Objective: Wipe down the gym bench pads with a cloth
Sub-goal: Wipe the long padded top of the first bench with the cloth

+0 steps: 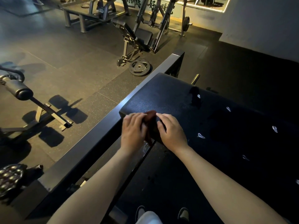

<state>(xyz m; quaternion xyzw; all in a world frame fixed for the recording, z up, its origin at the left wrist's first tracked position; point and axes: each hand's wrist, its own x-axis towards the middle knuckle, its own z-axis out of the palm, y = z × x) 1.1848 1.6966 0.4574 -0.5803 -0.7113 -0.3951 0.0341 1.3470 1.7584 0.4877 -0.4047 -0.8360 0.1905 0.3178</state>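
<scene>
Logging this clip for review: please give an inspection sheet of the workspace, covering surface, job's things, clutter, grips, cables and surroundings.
Surface: black pad, with small tears showing white; the light is dim.
Job's things: dark red cloth, bunched at the pad's near-left edge.
Clutter: nothing seen.
Grips: left hand and right hand both hold the cloth, fingers curled on it; slightly blurred.
Cables: nothing seen.
Surroundings: frame beam along the pad's left side; plate flat on the floor; incline bench beyond it.
</scene>
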